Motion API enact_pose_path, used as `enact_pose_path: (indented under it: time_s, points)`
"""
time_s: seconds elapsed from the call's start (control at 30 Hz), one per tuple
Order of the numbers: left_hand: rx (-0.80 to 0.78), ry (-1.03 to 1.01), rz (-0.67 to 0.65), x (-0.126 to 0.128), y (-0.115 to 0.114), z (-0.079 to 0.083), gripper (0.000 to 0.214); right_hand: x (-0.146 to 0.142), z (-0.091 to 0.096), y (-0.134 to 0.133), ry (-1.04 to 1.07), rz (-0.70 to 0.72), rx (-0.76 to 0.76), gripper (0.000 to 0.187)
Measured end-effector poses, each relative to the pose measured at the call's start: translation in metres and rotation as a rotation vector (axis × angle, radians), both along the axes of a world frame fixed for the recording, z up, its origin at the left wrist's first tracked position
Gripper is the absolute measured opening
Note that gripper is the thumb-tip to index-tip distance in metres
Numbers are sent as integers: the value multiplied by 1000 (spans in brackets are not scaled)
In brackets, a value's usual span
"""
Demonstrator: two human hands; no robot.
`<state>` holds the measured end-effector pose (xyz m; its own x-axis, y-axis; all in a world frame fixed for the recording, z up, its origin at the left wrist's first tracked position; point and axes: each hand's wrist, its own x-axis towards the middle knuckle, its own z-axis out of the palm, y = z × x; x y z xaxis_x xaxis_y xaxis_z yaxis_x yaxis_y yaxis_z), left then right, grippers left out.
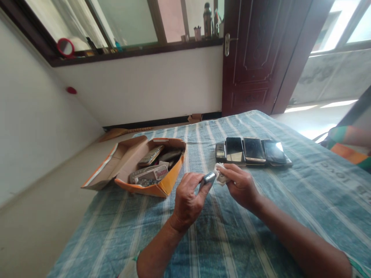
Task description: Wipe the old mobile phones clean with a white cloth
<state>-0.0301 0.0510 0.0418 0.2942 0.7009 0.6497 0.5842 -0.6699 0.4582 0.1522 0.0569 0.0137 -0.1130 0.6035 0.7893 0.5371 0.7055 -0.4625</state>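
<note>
My left hand grips a small dark mobile phone between thumb and fingers, its end edge turned up toward me. Pinched in my right hand is a crumpled white tissue, right beside the phone's far end; I cannot tell whether the two touch. Beyond my right hand lie several phones in a row: a small keypad phone, a black touchscreen phone, a gold-edged phone and a phone with a glossy, reflecting screen. An open orange cardboard box holding more old phones stands left of my hands.
A blue striped bedsheet covers the surface under everything. Behind it are a white wall, a dark red door and a window ledge with a flask. Patterned fabric shows at the right edge.
</note>
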Motion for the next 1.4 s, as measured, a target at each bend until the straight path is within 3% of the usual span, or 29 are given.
enact_pose_path:
  time_s: [0.1,0.33,0.7,0.97,1.23,1.33,1.4]
  points:
    - [9,4,-4,0,0,-1,12,-6,5,-6,-12,-23,81,39]
    - [43,10,3,0,1,0,8,-16,10,-19,-260,-48,242,32]
    - [46,12,-7,0,1,5,9,-8,9,-10,-112,-15,137,36]
    - [57,33,4,2,-1,5,15,-17,13,-19,-214,1,218,30]
    - [0,-2,39,-1,2,4,12,-8,5,-6,46,74,-103,38]
    - [-27,-2,60,-4,4,2,12,-10,4,-5,190,159,-367,21]
    - [-41,-2,71,-5,5,1,12,-13,4,-6,321,254,-574,19]
